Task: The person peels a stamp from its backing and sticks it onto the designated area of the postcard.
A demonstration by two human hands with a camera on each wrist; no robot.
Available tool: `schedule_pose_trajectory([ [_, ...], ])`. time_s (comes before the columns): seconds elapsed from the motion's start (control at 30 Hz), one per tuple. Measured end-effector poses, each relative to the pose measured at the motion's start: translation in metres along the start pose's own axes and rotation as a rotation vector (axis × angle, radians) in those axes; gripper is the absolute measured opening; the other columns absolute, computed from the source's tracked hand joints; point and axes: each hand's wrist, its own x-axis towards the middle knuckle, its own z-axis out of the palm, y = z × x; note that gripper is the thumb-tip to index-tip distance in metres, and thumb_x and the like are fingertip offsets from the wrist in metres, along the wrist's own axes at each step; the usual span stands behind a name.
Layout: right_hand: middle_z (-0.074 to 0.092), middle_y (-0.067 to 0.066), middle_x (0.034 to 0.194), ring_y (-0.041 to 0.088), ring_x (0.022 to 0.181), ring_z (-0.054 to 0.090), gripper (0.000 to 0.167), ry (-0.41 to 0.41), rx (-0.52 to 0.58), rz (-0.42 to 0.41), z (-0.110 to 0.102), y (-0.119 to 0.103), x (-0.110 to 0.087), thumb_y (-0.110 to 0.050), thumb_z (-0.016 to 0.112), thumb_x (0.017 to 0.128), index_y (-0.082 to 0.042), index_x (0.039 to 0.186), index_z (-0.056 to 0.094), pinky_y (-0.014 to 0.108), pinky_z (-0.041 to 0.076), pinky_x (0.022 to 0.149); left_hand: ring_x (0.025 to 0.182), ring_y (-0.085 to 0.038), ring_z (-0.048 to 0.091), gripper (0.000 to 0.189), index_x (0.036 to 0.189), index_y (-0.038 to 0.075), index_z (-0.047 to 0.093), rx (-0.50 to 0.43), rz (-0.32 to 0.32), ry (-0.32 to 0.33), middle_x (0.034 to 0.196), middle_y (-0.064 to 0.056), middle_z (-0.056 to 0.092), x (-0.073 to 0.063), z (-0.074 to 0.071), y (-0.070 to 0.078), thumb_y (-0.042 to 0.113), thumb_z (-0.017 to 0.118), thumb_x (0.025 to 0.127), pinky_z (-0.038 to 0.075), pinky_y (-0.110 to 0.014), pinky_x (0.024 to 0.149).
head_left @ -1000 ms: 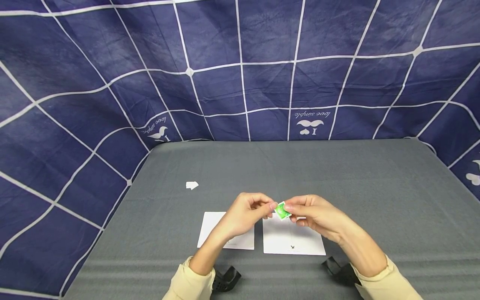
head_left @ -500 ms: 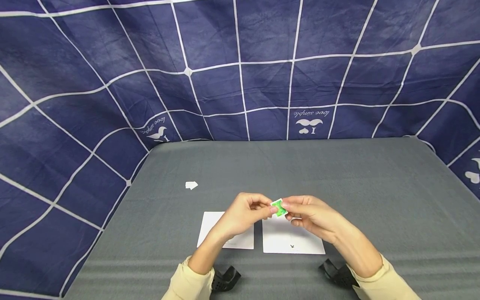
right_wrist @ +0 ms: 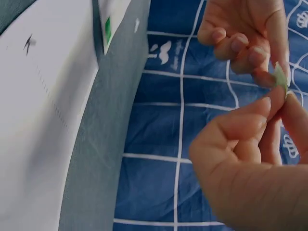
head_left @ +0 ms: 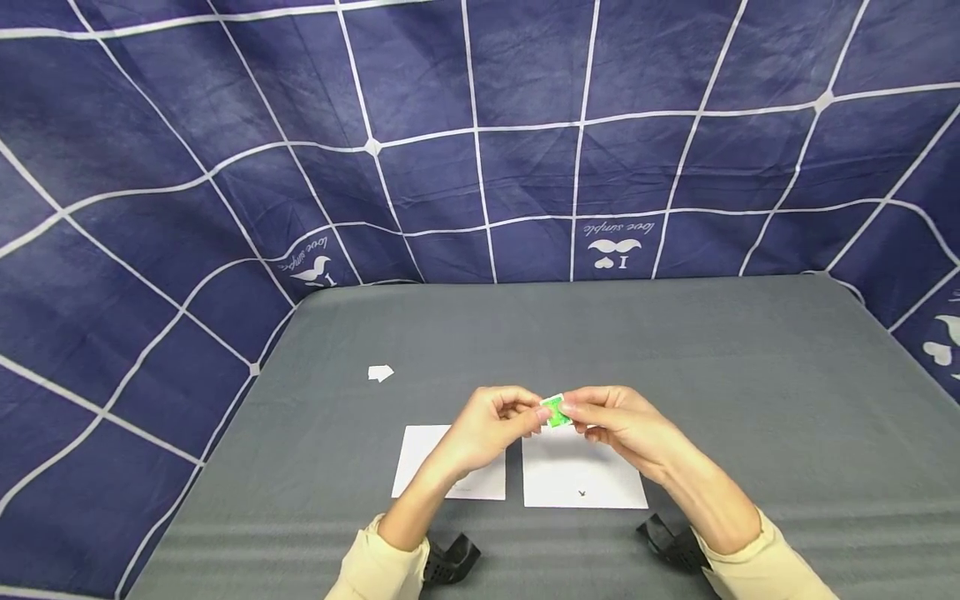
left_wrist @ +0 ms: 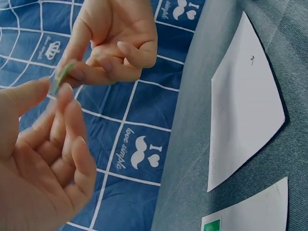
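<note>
Between both hands is a small green stamp with a white border, held up over the table. My left hand pinches its left edge between thumb and forefinger. On the other side, my right hand pinches it with thumb and fingertips. In the left wrist view the stamp appears nearly edge-on and blurred. Below the hands lies a white envelope-like sheet with a small bird mark. A second white sheet, partly hidden by my left hand and forearm, carries a green stamp at its corner.
Small white paper pieces lie farther back on the left of the grey cloth-covered table. A blue curtain with white grid lines stands behind and at the sides. Dark wrist-worn devices sit under the forearms.
The stamp has shifted slightly left and turned between the fingers. My right hand has moved a little left, while my left hand stays nearly in place.
</note>
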Motion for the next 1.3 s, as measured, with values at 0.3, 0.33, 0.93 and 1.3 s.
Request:
schedule_pose_trajectory([
  [0.3,0.063,-0.003,0.077,0.013,0.071,0.053,0.031,0.294,-0.29,0.005,-0.006,-0.002,0.007,-0.015,0.068,0.088,0.007,0.109,0.064,0.027,0.042,0.064,0.108,-0.021,0.057,0.041,0.125,0.011,0.061,0.618,-0.018,-0.027,0.115,-0.003,0.062,-0.016,0.011,-0.02,0.033,0.065,0.091,0.046,-0.042,0.084],
  [0.33,0.064,-0.003,0.077,0.013,0.072,0.054,0.032,0.302,-0.295,0.009,-0.006,-0.002,0.008,-0.016,0.069,0.088,0.007,0.109,0.064,0.027,0.042,0.063,0.114,-0.023,0.053,0.044,0.128,0.012,0.06,0.7,-0.014,-0.055,0.122,-0.004,0.06,-0.018,0.013,-0.023,0.033,0.066,0.09,0.044,-0.044,0.088],
  [0.93,0.067,0.002,0.089,0.021,0.08,0.056,0.035,0.439,-0.515,0.104,-0.037,0.025,0.0,-0.031,0.073,0.085,-0.001,0.102,0.071,0.033,0.043,0.07,0.136,-0.029,0.033,0.059,0.142,0.03,0.046,1.086,-0.037,-0.265,0.149,-0.007,0.036,-0.033,0.029,-0.04,0.051,0.061,0.088,0.035,-0.054,0.099],
  [1.3,0.068,0.002,0.079,0.017,0.07,0.05,0.025,0.359,-0.597,0.209,-0.065,0.035,-0.012,-0.019,0.071,0.086,0.003,0.098,0.067,0.028,0.04,0.061,0.137,-0.031,0.029,0.063,0.146,0.034,0.039,1.088,-0.085,-0.302,0.153,-0.012,0.027,-0.032,0.028,-0.039,0.055,0.057,0.089,0.031,-0.056,0.101],
])
